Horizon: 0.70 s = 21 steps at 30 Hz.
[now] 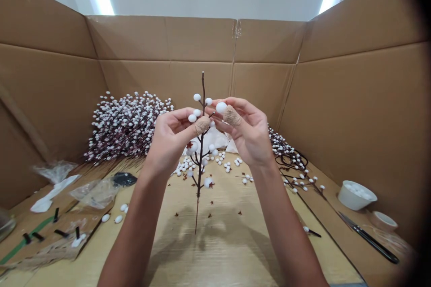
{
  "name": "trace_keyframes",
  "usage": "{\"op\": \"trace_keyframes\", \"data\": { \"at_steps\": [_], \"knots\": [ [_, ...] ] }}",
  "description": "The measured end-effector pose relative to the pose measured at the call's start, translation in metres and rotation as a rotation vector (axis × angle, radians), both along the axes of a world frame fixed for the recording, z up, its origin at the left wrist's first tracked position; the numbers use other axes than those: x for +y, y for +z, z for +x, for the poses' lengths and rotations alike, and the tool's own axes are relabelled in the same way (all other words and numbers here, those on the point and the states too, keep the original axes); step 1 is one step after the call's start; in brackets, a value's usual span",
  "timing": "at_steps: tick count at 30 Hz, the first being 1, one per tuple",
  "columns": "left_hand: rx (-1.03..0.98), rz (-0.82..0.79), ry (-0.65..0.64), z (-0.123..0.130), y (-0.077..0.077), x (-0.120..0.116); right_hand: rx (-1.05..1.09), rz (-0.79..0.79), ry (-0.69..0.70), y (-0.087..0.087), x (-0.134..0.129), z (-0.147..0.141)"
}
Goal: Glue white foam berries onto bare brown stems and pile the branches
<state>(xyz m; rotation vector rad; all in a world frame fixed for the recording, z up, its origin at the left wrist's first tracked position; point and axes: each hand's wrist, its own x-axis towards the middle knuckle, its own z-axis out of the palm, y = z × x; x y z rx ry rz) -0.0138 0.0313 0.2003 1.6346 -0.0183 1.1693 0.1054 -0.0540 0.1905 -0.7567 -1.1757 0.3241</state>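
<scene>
Upright in front of me is an artificial berry branch (201,161), dark brown with white berries on short side twigs and a thin bare stem below. My left hand (178,132) pinches it in its upper part, with tan tape round the thumb. My right hand (247,130), its thumb taped too, grips a loose white berry (221,107) between thumb and fingers. That berry is just right of a bare twig tip (212,114). Small red-brown star-shaped pieces (191,145) show on a few berries. The right fingertips are partly hidden behind the branch and berry.
A big heap of berry branches (128,125) lies back left, more branches (286,148) at right. Loose white berries (183,166) scatter the table. At right are a white bowl (357,195), a tape roll (384,221) and a knife (370,237). Cardboard walls (198,38) enclose three sides.
</scene>
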Motion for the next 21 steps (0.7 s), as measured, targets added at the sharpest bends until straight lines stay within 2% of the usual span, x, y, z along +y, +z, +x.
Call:
{"op": "trace_keyframes", "data": {
  "at_steps": [10, 21],
  "knots": [
    [-0.024, 0.053, 0.027, 0.0002, -0.0011, -0.0014, 0.049, 0.112, 0.077, -0.0026, 0.0047, 0.0018],
    [-0.047, 0.141, 0.146, -0.0012, 0.0012, -0.0073, -0.029, 0.151, 0.027, -0.0076, 0.0086, -0.001]
  ]
}}
